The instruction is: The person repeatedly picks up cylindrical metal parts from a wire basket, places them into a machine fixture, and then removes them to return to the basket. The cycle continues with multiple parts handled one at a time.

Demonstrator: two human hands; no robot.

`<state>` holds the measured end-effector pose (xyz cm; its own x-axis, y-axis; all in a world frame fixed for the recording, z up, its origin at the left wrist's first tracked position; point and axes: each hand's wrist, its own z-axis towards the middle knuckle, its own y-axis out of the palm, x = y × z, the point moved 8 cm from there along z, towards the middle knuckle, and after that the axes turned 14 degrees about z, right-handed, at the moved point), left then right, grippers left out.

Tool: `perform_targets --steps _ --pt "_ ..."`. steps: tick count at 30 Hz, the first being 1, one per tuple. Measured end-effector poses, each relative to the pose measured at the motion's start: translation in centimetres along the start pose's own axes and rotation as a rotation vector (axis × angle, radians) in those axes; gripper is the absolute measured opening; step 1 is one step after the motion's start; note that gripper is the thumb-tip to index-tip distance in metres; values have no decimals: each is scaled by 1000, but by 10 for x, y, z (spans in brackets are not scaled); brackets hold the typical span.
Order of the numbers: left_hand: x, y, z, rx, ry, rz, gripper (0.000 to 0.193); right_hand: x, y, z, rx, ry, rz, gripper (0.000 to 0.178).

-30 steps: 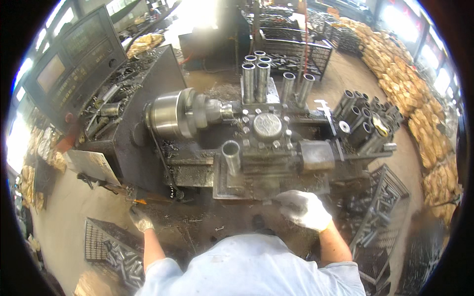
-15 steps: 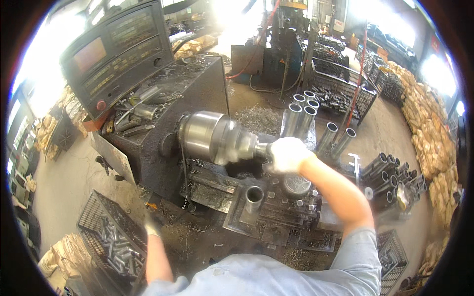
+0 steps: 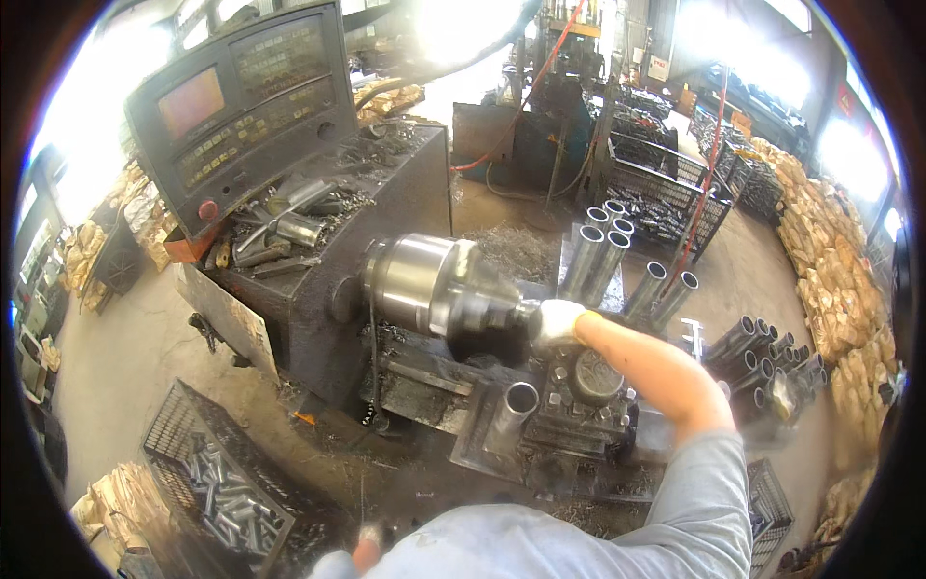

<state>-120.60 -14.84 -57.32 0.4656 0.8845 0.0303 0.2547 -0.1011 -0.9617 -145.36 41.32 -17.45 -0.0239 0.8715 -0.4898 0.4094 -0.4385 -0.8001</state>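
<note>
My right hand (image 3: 558, 322), in a white glove, is closed around the outer end of a metal tube (image 3: 528, 316) that stands out from the lathe chuck (image 3: 415, 285). Its fingertips are hidden behind the glove's back. The chuck jaws look smeared by motion. Below that hand, a tube (image 3: 518, 400) stands upright on a flat plate of the machine, next to the tool post (image 3: 590, 378). Low in the picture, my left hand (image 3: 368, 536) shows only in part beside my body, blurred, and its fingers cannot be made out.
A control panel (image 3: 241, 96) rises at the upper left, above loose tools on the machine housing. Tubes (image 3: 603, 251) stand upright beyond my right hand, and more tubes (image 3: 762, 357) lie stacked at right near a caliper (image 3: 693, 338). A crate (image 3: 174, 425) of metal pieces sits lower left.
My left hand has drawn back from beside the crate toward my body. My right hand stays at the chuck's end. The whole view has shifted slightly.
</note>
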Motion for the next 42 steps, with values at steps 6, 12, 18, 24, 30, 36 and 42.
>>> perform_targets --steps 6,12,18,24,30,36,42 --pt "-54 35 30 -200 -122 71 29 19 -8 -10 16 304 520 23" --pt "-55 33 49 -198 -504 -895 27 51 -7 8 128 155 740 35" --pt "-31 24 42 -259 -462 -788 41 78 -59 -35 392 92 949 14" --pt "-61 67 17 -199 -303 -457 39 28 -155 -139 1586 -265 673 18" --pt "-77 85 -16 -326 -842 -964 43 8 -104 2 318 232 -129 33" --pt "-36 -5 46 -187 -680 -811 36 60 -10 51 -171 20 90 30" --pt "7 -171 76 251 -456 -581 37 82 -94 42 141 80 46 27"
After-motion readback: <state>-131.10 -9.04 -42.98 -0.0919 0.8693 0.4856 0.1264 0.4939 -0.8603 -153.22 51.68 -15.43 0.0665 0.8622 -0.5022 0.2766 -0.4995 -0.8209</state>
